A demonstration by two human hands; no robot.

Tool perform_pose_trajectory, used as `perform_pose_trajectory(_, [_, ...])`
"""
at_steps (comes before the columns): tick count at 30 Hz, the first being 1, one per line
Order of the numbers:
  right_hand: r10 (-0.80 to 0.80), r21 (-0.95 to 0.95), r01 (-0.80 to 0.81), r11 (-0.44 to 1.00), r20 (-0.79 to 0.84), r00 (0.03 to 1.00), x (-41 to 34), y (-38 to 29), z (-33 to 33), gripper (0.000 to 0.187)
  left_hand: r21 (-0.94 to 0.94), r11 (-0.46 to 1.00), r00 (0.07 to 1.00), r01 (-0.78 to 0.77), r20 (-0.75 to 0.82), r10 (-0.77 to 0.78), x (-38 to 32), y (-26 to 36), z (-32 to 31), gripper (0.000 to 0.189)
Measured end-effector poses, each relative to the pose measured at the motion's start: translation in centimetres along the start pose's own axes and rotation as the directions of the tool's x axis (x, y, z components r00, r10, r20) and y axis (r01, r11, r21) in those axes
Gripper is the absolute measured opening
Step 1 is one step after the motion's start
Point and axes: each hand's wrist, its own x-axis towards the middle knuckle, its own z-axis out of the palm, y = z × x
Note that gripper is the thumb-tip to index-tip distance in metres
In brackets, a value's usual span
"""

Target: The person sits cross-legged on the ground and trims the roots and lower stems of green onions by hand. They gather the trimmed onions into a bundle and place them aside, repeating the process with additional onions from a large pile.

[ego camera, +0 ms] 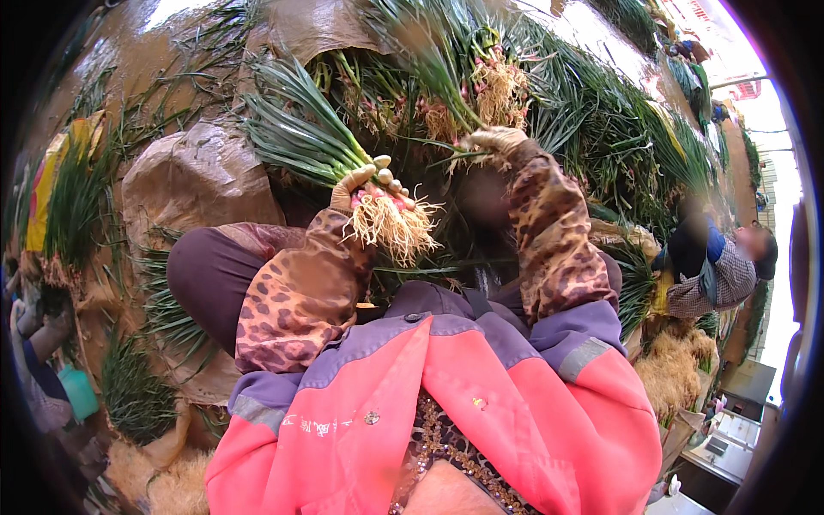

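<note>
My left hand [356, 185], in what looks like a pale glove, grips a bunch of scallions [315, 138] around its base. The pinkish bulbs and tangled, pale roots [396, 225] stick out below the fingers, while the long green leaves fan to the upper left. At the edge of a heap of scallions [547, 84], my right hand [499, 143] is closed on a few scallion stalks [468, 114]; their leaves run up over the heap. Its fingertips are partly hidden. Beside it in the heap lie more pink bulbs with roots [501, 87].
A brown sheet [199, 174] lies left of my knee, with loose leaves around it. Further left stands a scallion bundle [77, 206] by yellow wrapping. A person [721, 264] sits at the right near piled root trimmings [669, 373]. A turquoise container [78, 393] is at lower left.
</note>
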Motion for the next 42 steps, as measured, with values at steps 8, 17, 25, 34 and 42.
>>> perform_pose_trajectory(8, [-0.209,-0.023,0.21,0.977,-0.274,0.939,-3.1,-0.3,6.6,0.025,-0.017,0.999,0.996,0.044,-0.073,-0.045,0.2,0.0,0.9,0.024])
perform_pose_trajectory(17, [-0.567,-0.684,0.427,0.591,0.023,0.823,-6.2,2.3,12.2,0.016,-0.057,0.998,0.989,0.004,-0.145,-0.013,0.2,-1.0,2.2,0.018])
perform_pose_trajectory(25, [0.026,-0.31,-0.144,0.94,-0.357,0.934,-1.1,2.8,3.2,0.041,-0.035,0.998,0.993,-0.056,0.098,0.06,-0.8,0.0,3.3,0.013])
perform_pose_trajectory(34, [-0.394,-0.58,0.318,0.75,-0.006,0.919,-4.9,4.3,11.5,0.027,-0.097,0.985,0.917,-0.142,0.362,0.167,-1.6,0.4,3.9,0.01])
perform_pose_trajectory(42, [-0.146,0.261,0.082,0.962,0.235,0.961,-3.3,1.2,10.7,0.044,-0.003,0.998,0.948,-0.064,0.312,0.062,-1.1,-1.0,2.8,0.009])
